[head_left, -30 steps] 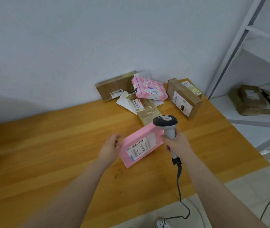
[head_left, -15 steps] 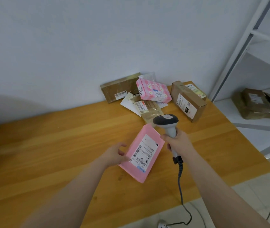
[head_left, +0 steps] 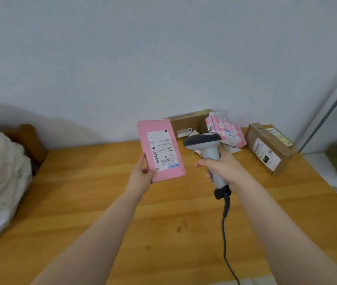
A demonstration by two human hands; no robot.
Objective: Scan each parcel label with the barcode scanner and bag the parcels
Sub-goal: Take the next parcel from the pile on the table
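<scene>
Holding a flat pink rectangular parcel (head_left: 159, 149) upright in the left hand (head_left: 140, 176), thumb and fingers pinching its lower left edge, white printed label (head_left: 162, 150) facing the camera, above the orange wooden table (head_left: 101, 202). Gripping a grey handheld barcode scanner (head_left: 203, 144) by its handle in the right hand (head_left: 226, 170), fingers wrapped closed, head just beside the parcel. Probably light, stiff and smooth-faced, so best pinched firmly at an edge, clear of the barcode. Crumpled white plastic bag (head_left: 1, 173) at far left, likely where to drop it after scanning.
</scene>
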